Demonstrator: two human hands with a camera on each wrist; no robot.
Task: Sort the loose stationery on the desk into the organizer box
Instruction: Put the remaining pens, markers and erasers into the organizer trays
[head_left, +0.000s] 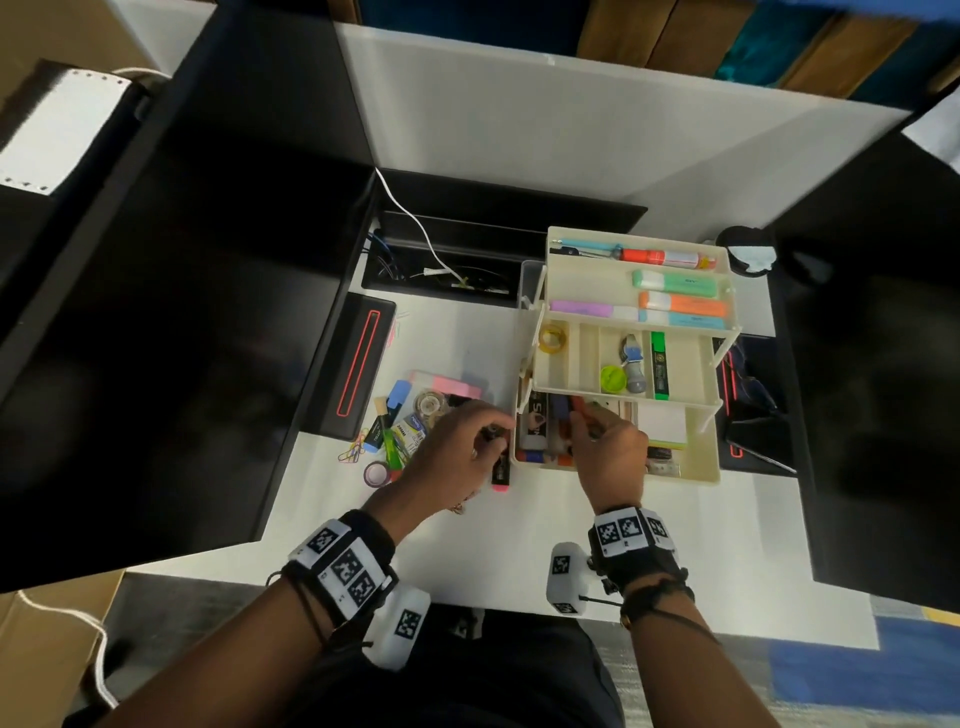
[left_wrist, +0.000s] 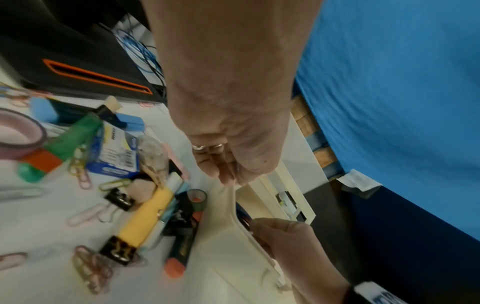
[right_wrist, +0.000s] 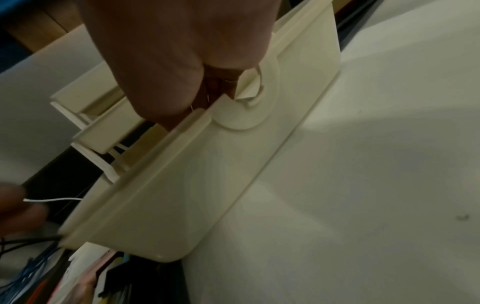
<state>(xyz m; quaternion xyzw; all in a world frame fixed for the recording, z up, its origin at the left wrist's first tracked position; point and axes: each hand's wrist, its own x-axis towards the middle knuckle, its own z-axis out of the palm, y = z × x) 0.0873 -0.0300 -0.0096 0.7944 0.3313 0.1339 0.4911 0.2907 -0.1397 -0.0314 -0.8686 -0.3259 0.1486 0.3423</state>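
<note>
The cream organizer box (head_left: 696, 475) stands open in three tiers, with highlighters on top and small items in the middle. My left hand (head_left: 496, 431) is curled at its left wall; in the left wrist view its fingertips (left_wrist: 230, 179) pinch the box rim (left_wrist: 226, 236). My right hand (head_left: 582, 415) reaches over the front wall (right_wrist: 207, 185) into the bottom tray and pinches an orange pen (head_left: 577, 406), mostly hidden. Loose stationery lies to the left: a black highlighter (left_wrist: 182, 246), a yellow highlighter (left_wrist: 145, 220), a binder clip (left_wrist: 119, 198), paper clips (head_left: 353, 449) and a tape roll (head_left: 376, 474).
A black device with a red slot (head_left: 358, 364) lies left of the pile. Behind it is a cable tray (head_left: 441, 260) with a white cable. Another black device (head_left: 748, 395) sits right of the box. Bare white desk (head_left: 493, 545) lies in front.
</note>
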